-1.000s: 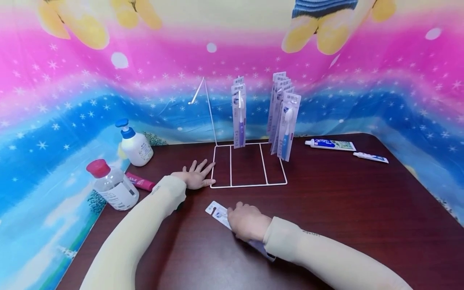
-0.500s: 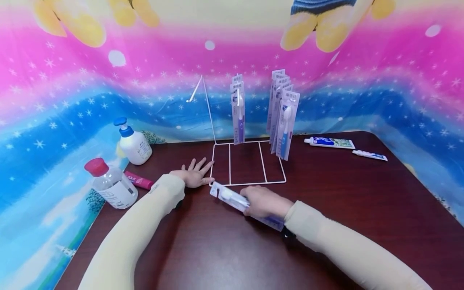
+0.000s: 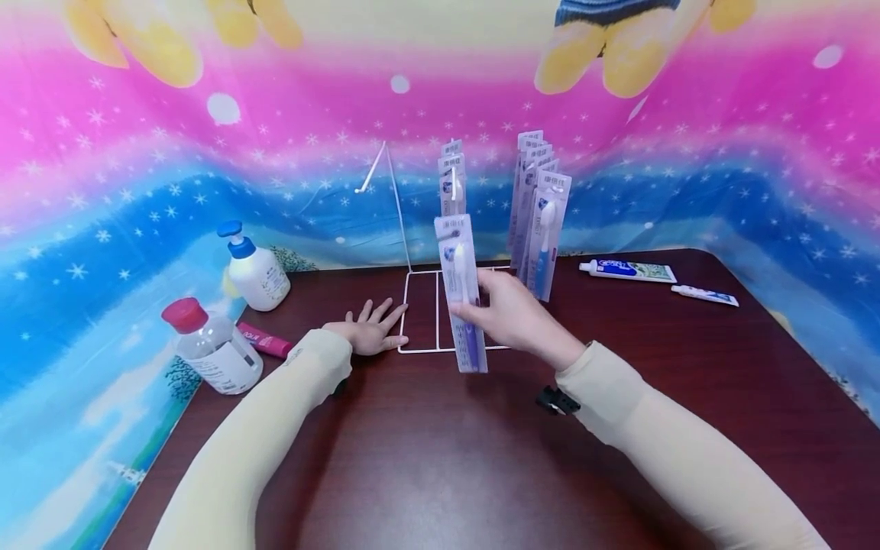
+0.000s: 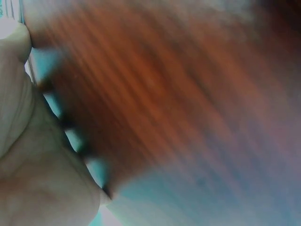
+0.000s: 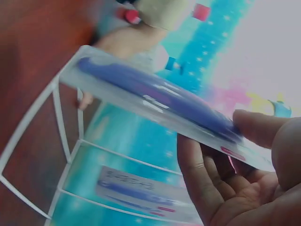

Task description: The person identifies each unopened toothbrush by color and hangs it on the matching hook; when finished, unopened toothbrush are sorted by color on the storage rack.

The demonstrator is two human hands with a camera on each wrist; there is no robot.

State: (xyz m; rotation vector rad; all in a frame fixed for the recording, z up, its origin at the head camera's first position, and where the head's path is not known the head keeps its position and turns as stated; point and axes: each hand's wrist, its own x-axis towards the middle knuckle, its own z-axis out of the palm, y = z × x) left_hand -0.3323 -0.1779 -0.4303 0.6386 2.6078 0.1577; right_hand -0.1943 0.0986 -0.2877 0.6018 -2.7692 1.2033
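Note:
My right hand (image 3: pixel 512 309) pinches a packaged purple toothbrush (image 3: pixel 452 263) by the side, thumb in front. The pack stands nearly upright over the base of a white wire display rack (image 3: pixel 437 305). In the right wrist view, its purple handle (image 5: pixel 155 94) shows through clear plastic. Behind it, toothbrush packs (image 3: pixel 451 179) hang from the rack's middle hook. Several more packs, with a blue toothbrush (image 3: pixel 548 229) in front, hang from the right hook. My left hand (image 3: pixel 367 336) lies flat on the table, fingers spread, thumb and fingertips at the rack's left base wire.
The rack's left hook (image 3: pixel 369 172) holds nothing. At left stand a white pump bottle (image 3: pixel 260 279) and a clear red-capped bottle (image 3: pixel 220 359), with a red tube (image 3: pixel 264 341) between them. Two toothpaste tubes, one larger (image 3: pixel 629 271) and one smaller (image 3: pixel 704 296), lie at right. A patterned cloth backs the table.
My right hand has lifted the toothbrush pack off the table, carried it toward the rack and turned it from lying slanted to upright. My left hand has stayed in place.

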